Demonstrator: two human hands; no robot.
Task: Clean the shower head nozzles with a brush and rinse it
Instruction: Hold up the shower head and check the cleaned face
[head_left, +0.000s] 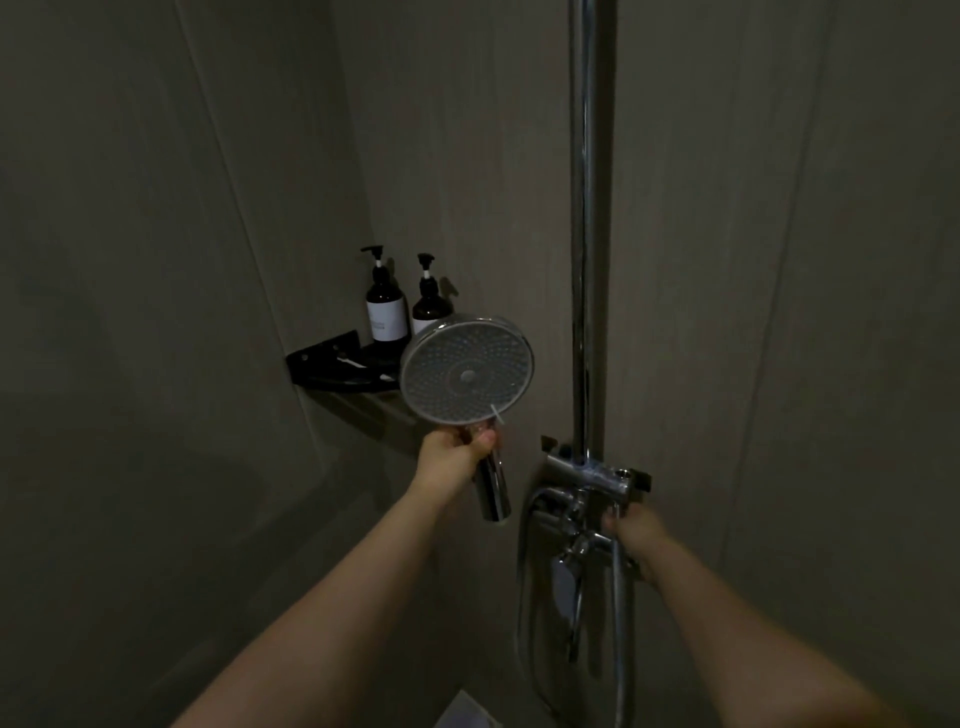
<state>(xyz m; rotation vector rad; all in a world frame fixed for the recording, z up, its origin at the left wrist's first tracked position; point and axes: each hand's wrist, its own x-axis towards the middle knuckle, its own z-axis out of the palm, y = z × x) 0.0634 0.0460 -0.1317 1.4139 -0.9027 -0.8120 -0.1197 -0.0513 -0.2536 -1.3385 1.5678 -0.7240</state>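
Observation:
My left hand (457, 449) grips the chrome handle of the round shower head (466, 371), just under the disc. The grey nozzle face is turned toward me. A thin white piece sticks out at the disc's lower right edge. My right hand (636, 535) reaches to the chrome shower valve (587, 525) on the wall and touches its right side; its fingers are hidden behind the fitting. No water shows. A small white brush-like item (350, 361) lies on the black corner shelf (322, 371).
Two dark pump bottles (387, 306) stand on the corner shelf behind the shower head. A chrome riser pipe (589, 208) runs up the wall. The hose (621, 623) hangs below the valve. Grey tiled walls close in on both sides; the light is dim.

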